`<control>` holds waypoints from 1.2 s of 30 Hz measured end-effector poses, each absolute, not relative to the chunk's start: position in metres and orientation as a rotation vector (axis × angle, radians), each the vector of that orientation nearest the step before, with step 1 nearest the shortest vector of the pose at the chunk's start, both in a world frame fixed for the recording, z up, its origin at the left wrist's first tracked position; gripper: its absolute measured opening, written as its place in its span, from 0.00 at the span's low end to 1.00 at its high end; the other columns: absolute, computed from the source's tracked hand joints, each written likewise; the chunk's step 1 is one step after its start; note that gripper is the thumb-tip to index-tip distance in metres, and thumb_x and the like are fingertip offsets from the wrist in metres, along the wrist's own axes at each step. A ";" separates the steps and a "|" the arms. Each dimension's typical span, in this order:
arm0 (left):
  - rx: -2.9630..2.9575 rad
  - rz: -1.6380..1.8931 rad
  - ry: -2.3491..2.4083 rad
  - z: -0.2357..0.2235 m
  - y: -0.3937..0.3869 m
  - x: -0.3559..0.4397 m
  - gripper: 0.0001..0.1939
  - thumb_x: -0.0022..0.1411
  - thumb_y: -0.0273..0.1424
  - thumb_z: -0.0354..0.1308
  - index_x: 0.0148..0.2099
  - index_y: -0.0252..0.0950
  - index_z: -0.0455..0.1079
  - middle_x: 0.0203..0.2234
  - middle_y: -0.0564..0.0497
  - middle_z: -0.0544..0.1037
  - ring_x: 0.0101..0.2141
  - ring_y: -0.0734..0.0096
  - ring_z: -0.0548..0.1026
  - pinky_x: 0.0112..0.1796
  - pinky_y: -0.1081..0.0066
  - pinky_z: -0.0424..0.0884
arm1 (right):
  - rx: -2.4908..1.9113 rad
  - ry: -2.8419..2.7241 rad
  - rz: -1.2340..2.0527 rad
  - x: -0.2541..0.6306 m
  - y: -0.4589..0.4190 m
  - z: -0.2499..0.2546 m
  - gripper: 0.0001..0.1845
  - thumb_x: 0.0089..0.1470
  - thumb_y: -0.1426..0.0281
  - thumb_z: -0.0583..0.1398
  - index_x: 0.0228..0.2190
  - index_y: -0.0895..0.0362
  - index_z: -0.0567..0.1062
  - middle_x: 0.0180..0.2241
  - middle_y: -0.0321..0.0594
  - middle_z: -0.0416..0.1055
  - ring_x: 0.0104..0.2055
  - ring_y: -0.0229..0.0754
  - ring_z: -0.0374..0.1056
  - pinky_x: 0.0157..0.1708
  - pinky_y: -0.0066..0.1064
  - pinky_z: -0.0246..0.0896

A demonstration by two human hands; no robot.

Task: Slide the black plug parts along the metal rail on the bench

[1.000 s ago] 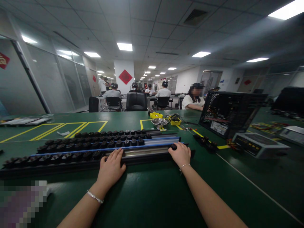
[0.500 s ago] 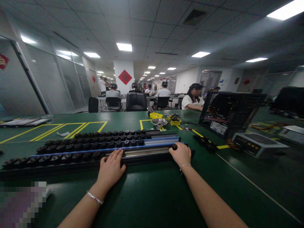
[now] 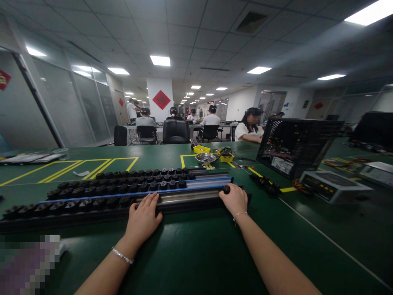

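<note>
Long black track rails (image 3: 193, 197) with a metallic channel lie side by side across the green table. Rows of small black modules with prongs or slots on top, too small to make out, sit on them; several fill the front rail's left part (image 3: 72, 206). My left hand (image 3: 144, 215) is closed over the front rail, just right of its modules, fingers on top and thumb at the near side. At that rail's right end, my right hand (image 3: 235, 199) pinches a black module (image 3: 226, 189) between thumb and fingers. Blue strips (image 3: 202, 189) run along the rails.
A metal bowl (image 3: 205, 158), yellow trays (image 3: 202, 150) and a coiled cable (image 3: 226, 152) stand behind the rails. To the right are loose black modules (image 3: 265, 184), an opened computer case (image 3: 297, 143) and a power supply (image 3: 334, 186). A person (image 3: 248, 127) sits across the table.
My right hand and the black module have shifted very slightly to the right. My left hand keeps its place on the front rail.
</note>
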State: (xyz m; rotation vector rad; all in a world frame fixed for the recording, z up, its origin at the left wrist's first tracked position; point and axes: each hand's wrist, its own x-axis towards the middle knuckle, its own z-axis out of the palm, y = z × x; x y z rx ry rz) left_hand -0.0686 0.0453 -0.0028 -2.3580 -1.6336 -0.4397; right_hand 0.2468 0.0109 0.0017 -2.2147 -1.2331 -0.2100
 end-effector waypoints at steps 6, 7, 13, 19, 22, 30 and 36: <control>-2.367 -0.449 -1.624 -0.004 0.046 -0.069 0.29 0.56 0.35 0.44 0.61 0.36 0.57 0.60 0.47 0.60 0.59 0.58 0.58 0.51 0.51 0.55 | -2.216 -1.229 -0.238 0.248 0.010 0.001 0.22 0.47 0.62 0.53 0.42 0.57 0.73 0.51 0.44 0.68 0.55 0.48 0.59 0.55 0.38 0.45; -2.366 -0.453 -1.622 -0.004 0.046 -0.069 0.29 0.56 0.35 0.44 0.61 0.36 0.57 0.60 0.47 0.60 0.59 0.58 0.58 0.51 0.51 0.55 | -2.212 -1.232 -0.236 0.249 0.009 0.002 0.22 0.47 0.62 0.53 0.42 0.57 0.74 0.50 0.44 0.69 0.55 0.48 0.59 0.55 0.38 0.45; -2.365 -0.456 -1.616 -0.005 0.046 -0.069 0.29 0.57 0.35 0.44 0.61 0.36 0.57 0.61 0.47 0.60 0.59 0.58 0.58 0.51 0.51 0.55 | -2.206 -1.221 -0.240 0.251 0.008 0.005 0.19 0.47 0.65 0.53 0.40 0.56 0.74 0.48 0.43 0.71 0.52 0.46 0.62 0.52 0.35 0.48; -2.363 -0.459 -1.620 -0.005 0.046 -0.070 0.29 0.57 0.35 0.44 0.61 0.37 0.57 0.61 0.47 0.60 0.59 0.58 0.58 0.51 0.51 0.55 | -2.220 -1.220 -0.262 0.253 0.008 0.003 0.18 0.46 0.64 0.53 0.38 0.56 0.74 0.45 0.43 0.72 0.51 0.47 0.62 0.51 0.37 0.49; -2.371 -0.463 -1.625 -0.004 0.046 -0.069 0.29 0.57 0.35 0.44 0.61 0.37 0.57 0.61 0.47 0.60 0.59 0.57 0.58 0.51 0.51 0.55 | -2.231 -1.192 -0.288 0.253 0.008 0.001 0.20 0.46 0.63 0.54 0.40 0.57 0.74 0.48 0.44 0.70 0.53 0.49 0.59 0.53 0.39 0.47; -2.373 -0.454 -1.644 -0.002 0.044 -0.069 0.29 0.56 0.35 0.44 0.61 0.36 0.57 0.61 0.47 0.60 0.59 0.58 0.58 0.52 0.52 0.54 | -2.228 -1.198 -0.231 0.252 0.008 0.002 0.22 0.47 0.63 0.53 0.43 0.56 0.73 0.52 0.44 0.67 0.56 0.48 0.57 0.56 0.42 0.42; -2.378 -0.461 -1.629 -0.003 0.045 -0.070 0.29 0.57 0.35 0.45 0.61 0.38 0.57 0.61 0.46 0.60 0.59 0.57 0.58 0.52 0.52 0.55 | -2.235 -1.186 -0.183 0.252 0.007 0.005 0.22 0.48 0.64 0.52 0.44 0.56 0.72 0.52 0.44 0.67 0.56 0.47 0.57 0.57 0.42 0.40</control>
